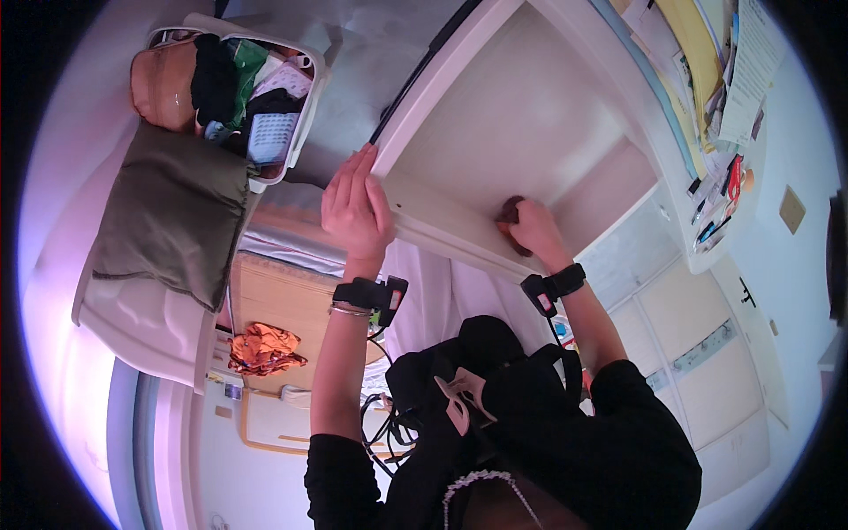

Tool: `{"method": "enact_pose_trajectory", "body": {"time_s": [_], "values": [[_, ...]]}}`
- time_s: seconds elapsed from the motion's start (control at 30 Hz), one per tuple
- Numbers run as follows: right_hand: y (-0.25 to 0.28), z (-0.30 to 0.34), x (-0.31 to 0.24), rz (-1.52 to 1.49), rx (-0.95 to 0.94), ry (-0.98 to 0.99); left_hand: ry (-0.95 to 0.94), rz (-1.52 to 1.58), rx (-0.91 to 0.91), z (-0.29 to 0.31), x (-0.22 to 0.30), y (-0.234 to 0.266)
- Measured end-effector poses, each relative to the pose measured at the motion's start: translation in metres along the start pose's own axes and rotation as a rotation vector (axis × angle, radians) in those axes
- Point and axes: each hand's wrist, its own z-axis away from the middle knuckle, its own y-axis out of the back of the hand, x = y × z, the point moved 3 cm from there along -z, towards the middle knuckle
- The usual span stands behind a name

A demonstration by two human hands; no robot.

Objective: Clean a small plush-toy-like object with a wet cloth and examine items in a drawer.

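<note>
A pale drawer (495, 97) is pulled out in front of me, and its inside looks bare. My left hand (356, 208) grips the drawer's front left corner, fingers together over the edge. Inside the drawer, my right hand (537, 231) is closed on a dark reddish-brown cloth (509, 212). The cloth is bunched near the front wall, touching the drawer bottom or wall; part of it is hidden by my fingers. Both wrists wear black straps with small devices.
A white bin (309, 97) full of mixed items stands at the upper left beside an olive cushion (172, 212). Papers, folders and pens lie on the desktop (707, 256) at the right. An orange patterned cloth (265, 349) lies on a tan mat.
</note>
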Motion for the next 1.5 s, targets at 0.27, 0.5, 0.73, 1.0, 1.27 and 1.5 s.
{"method": "enact_pose_trajectory", "body": {"time_s": [0.27, 0.5, 0.73, 1.0, 1.27, 1.5], "values": [[0.017, -0.020, -0.089, -0.084, 0.003, 0.185, 0.006, 0.008, 0.002, -0.001, 0.002, 0.001], [0.027, -0.039, -0.143, -0.367, 0.095, 0.332, -0.003, -0.007, 0.009, 0.001, 0.002, 0.001], [0.016, -0.037, -0.107, -1.274, 0.076, 0.477, -0.006, 0.000, 0.003, 0.002, 0.006, -0.001], [0.049, 0.016, -0.020, -1.828, 0.049, 0.237, -0.008, -0.033, -0.013, 0.001, 0.010, 0.002], [0.058, 0.042, 0.049, -1.454, 0.397, 0.051, 0.010, -0.027, -0.018, 0.001, 0.016, 0.002], [0.055, 0.054, 0.054, -1.941, 0.235, 0.190, -0.062, -0.180, 0.072, 0.000, 0.018, 0.011]]}}
